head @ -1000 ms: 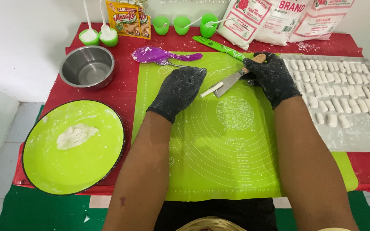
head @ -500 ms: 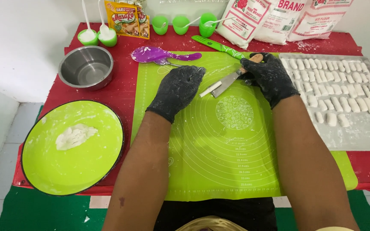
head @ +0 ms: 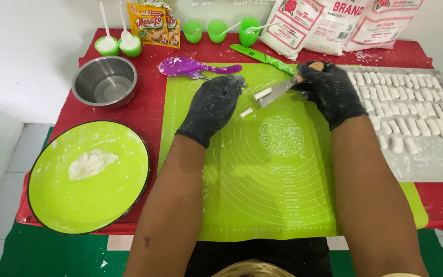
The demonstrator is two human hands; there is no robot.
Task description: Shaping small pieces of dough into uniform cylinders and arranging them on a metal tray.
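Gripped in the right hand (head: 329,90), a knife (head: 278,91) angles its blade down onto the green mat (head: 262,179), with a small white dough piece (head: 262,93) lying on the blade and another (head: 246,112) just below it. Left hand (head: 214,102), black-gloved and floury, rests palm-down on the mat beside them, fingers loosely together, holding nothing. Cut dough pieces line a tray (head: 437,159) at right. A green plate (head: 91,177) holds a dough lump at left, near a steel bowl (head: 104,80).

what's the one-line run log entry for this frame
right hand: grips knife | left hand: flat on green mat | dough pieces: at blade | tray: rows of cut pieces
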